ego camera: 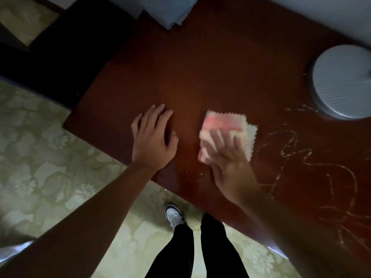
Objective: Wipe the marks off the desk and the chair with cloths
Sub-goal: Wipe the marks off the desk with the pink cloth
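A dark reddish-brown desk [200,67] fills the upper middle of the view. My left hand [153,139] lies flat on it near the front edge, fingers straight and spread. To its right my right hand [228,165] presses a folded pink and white cloth [224,125] onto the desk top with straight fingers; the hand and cloth are blurred. Pale scribbled marks [313,167] cover the desk surface to the right of the cloth. No chair is clearly visible.
A round pale grey ribbed disc [341,81] stands at the desk's right. Folded blue-grey cloths [170,15] lie at the desk's far edge. A dark piece of furniture [60,57] sits to the left. My legs and a white shoe [173,215] stand on patterned green floor.
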A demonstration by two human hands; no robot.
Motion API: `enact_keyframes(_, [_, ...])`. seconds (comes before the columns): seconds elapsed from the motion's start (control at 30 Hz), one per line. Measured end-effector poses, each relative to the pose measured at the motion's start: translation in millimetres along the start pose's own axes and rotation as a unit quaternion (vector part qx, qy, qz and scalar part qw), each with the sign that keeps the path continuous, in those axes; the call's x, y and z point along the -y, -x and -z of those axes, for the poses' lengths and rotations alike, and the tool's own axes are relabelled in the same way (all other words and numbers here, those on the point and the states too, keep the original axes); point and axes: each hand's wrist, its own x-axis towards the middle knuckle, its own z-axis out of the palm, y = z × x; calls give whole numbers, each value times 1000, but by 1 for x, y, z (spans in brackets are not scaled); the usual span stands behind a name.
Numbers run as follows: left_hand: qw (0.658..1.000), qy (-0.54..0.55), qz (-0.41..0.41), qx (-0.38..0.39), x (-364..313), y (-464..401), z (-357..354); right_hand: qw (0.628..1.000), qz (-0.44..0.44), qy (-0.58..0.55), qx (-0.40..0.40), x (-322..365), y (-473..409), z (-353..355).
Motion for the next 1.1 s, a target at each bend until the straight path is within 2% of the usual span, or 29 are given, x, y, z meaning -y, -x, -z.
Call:
enact_keyframes(0.1, [999, 33, -34, 25, -38, -4, -10, 998, 47, 22, 18, -35, 5, 16])
enact_keyframes(0.13, [997, 42, -42, 40, -52, -7, -14, 999, 22, 42, 20, -57, -4, 25])
enact_keyframes(0.23, [994, 24, -61, 83, -81, -14, -28, 989, -140, 41, -13, -130, -50, 58])
enact_keyframes(0.3, [994, 1, -61, 93, -84, -15, -33, 983, -177, 28, -29, -148, -74, 68])
enact_keyframes(0.37, [995, -5, -52, 87, -83, -15, -35, 987, -152, 29, -34, -136, -75, 58])
enact_keyframes(0.47, [995, -16, -53, 79, -84, -14, -35, 998, -57, 12, -19, -106, -23, 41])
enact_keyframes(0.57, [994, -30, -54, 86, -85, -15, -35, 1000, 12, -2, 20, -121, 12, 49])
enact_keyframes(0.63, [994, -25, -51, 89, -85, -15, -34, 1000, -4, -3, 26, -142, -4, 62])
enact_keyframes(0.77, [996, -10, -51, 77, -83, -15, -37, 989, -148, 6, -12, -145, -80, 65])
enact_keyframes(0.83, [997, -8, -50, 65, -82, -13, -38, 993, -117, 2, -12, -125, -88, 56])
enact_keyframes(0.9, [998, -14, -40, 49, -86, -17, -40, 999, -37, -5, 6, -104, -59, 44])
enact_keyframes(0.97, [999, -23, -20, 36, -95, -29, -41, 1000, 5, -5, 27, -96, -26, 41])
enact_keyframes(1.03, [999, -26, -14, 43, -105, -47, -44, 999, 13, -3, 35, -116, -27, 50])
enact_keyframes(1.1, [998, -33, -17, 55, -109, -61, -47, 999, -25, 26, 29, -148, -63, 62])
